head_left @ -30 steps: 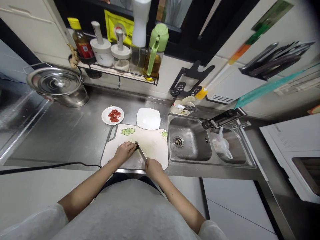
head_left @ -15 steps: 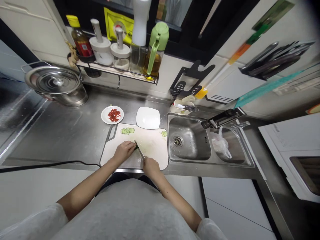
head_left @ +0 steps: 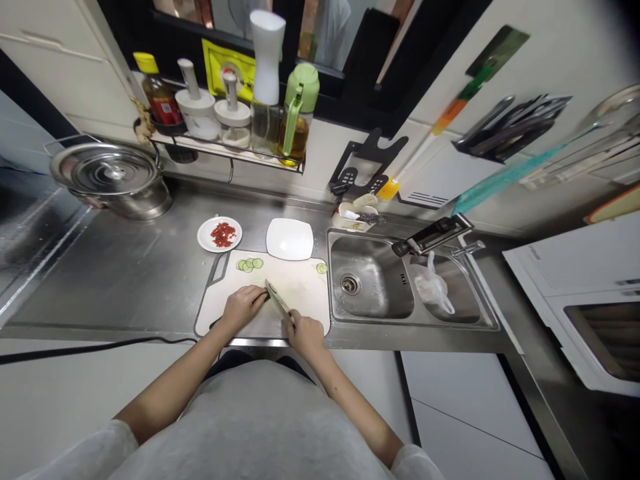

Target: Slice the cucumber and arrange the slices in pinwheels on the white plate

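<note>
My left hand [head_left: 243, 307] is closed over a cucumber [head_left: 215, 323], whose dark green end shows beside my wrist; most of it is hidden under the fingers. A knife [head_left: 280, 302] is gripped in my right hand [head_left: 306, 335], its blade slanting toward the cucumber's other end by my left fingertips. Both hands are over a white cutting board [head_left: 305, 293]. Several thin cucumber slices [head_left: 249, 265] overlap near the board's far left edge. A small cucumber piece [head_left: 321, 268] lies at its far right corner.
Behind the board stand a plate [head_left: 201, 241] of chopped red pieces and a white squarish dish [head_left: 290, 239]. To the right is a steel sink [head_left: 370, 303] with a plastic bag [head_left: 433, 287]. A lidded pot [head_left: 143, 200] stands left, below a condiment shelf [head_left: 240, 152].
The view has shifted slightly. The knife blade has turned, showing more of its flat side. The cucumber's dark end now shows beside my left wrist.
</note>
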Motion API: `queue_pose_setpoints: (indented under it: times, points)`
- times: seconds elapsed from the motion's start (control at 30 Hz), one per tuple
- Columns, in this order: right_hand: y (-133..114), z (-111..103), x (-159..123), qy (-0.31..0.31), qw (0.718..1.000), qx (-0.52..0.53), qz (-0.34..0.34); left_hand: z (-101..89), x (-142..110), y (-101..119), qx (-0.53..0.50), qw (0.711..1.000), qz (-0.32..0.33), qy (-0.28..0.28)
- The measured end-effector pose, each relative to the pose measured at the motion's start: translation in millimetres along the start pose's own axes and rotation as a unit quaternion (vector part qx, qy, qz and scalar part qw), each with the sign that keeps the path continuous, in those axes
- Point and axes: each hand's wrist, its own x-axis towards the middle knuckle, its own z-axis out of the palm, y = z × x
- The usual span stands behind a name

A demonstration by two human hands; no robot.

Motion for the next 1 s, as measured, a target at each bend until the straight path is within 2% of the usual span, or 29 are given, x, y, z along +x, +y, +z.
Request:
queue_pose_setpoints:
  times: [0.13,0.2,0.37,0.47,0.57,0.67,0.73,0.8,0.9,1.0]
  points:
    - [15.2,-12.4,-7.6,0.052,0.998,-0.021,0.008,-8.5,9.6,7.3,-0.039,0.994,-0.081,0.055]
    - [21.1,-15.1,-9.7,0.067,0.997,-0.033,0.005,-13.4,20.4,11.1,-0.056,0.992,-0.098,0.060]
    - [28.8,-16.9,-14.0,0.068,0.996,-0.052,-0.024,-20.8,48.7,20.9,-0.062,0.997,-0.026,-0.042]
    - [31.4,-18.6,-17.6,0.067,0.996,-0.052,-0.029,-21.3,56.3,25.6,-0.065,0.993,0.015,-0.101]
    - [35.4,-19.1,-20.8,0.064,0.997,-0.045,-0.026,-19.4,56.6,30.4,-0.097,0.988,0.026,-0.121]
    - [41.0,-17.0,-22.6,0.061,0.997,-0.042,-0.012,-14.5,54.5,35.1,-0.130,0.986,0.008,-0.108]
    - [45.4,-14.7,-23.3,0.063,0.997,-0.040,0.004,-9.5,54.0,36.2,-0.138,0.987,-0.033,-0.079]
    - [50.2,-12.6,-24.0,0.066,0.997,-0.036,0.021,-3.9,54.9,33.7,-0.140,0.983,-0.118,-0.031]
    - [57.0,-10.8,-25.5,0.072,0.996,-0.023,0.048,3.4,59.2,23.4,-0.127,0.958,-0.255,0.037]
    - [61.8,-9.9,-26.8,0.075,0.995,-0.005,0.067,7.3,66.8,10.5,-0.089,0.948,-0.296,0.074]
